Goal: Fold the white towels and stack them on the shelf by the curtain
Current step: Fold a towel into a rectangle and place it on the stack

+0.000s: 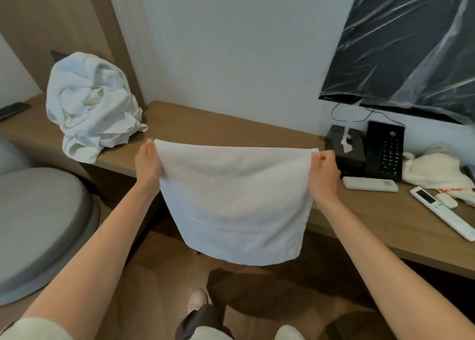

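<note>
A white towel (pixel 236 201) hangs stretched flat in the air in front of the wooden shelf (pixel 216 126). My left hand (pixel 147 161) pinches its top left corner and my right hand (pixel 325 168) pinches its top right corner. The towel's lower edge hangs free below the shelf's front edge, above the floor. A heap of crumpled white towels (pixel 90 105) lies on the shelf at the left, against the wooden wall panel. No curtain is in view.
On the shelf at the right stand a black tissue box (pixel 345 146), a black phone (pixel 384 150), two white remotes (pixel 370 184) (pixel 442 212) and a cream cloth (pixel 434 170). A plastic-wrapped TV (pixel 401 44) hangs above. A grey chair (pixel 38 221) is at left.
</note>
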